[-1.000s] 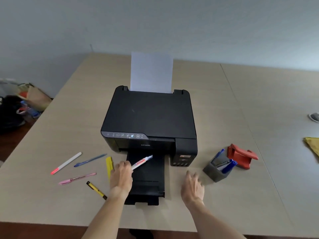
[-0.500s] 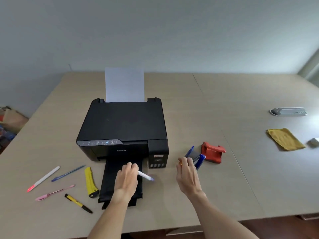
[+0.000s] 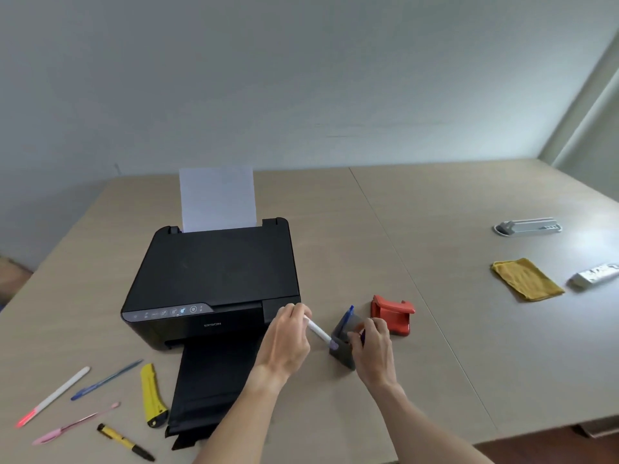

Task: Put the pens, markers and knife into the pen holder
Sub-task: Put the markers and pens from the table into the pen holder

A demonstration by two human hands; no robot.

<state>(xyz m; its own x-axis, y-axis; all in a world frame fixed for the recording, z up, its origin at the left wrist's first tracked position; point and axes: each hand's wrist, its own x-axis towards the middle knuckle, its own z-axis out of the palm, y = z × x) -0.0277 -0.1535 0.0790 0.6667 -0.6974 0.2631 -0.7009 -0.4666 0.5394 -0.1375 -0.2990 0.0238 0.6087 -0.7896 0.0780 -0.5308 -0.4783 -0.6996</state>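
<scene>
My left hand (image 3: 288, 338) grips a white marker (image 3: 319, 330) whose purple tip touches the rim of the dark grey pen holder (image 3: 342, 350). My right hand (image 3: 372, 346) clasps the holder's right side. A blue pen (image 3: 346, 318) stands in the holder. At the near left of the table lie a white marker with a red tip (image 3: 53, 396), a blue pen (image 3: 106, 379), a pink pen (image 3: 75, 422), a yellow-and-black pen (image 3: 125, 442) and a yellow utility knife (image 3: 151, 395).
A black printer (image 3: 214, 279) with a sheet of paper and its output tray out sits left of the holder. Behind the holder is a red stand (image 3: 392, 313). Far right lie a yellow cloth (image 3: 527, 279), a white tube (image 3: 594, 275) and a grey power strip (image 3: 527, 226).
My left hand carried the white marker rightward from the printer tray to the holder's rim. My right hand closed on the holder. The view has swung to the right.
</scene>
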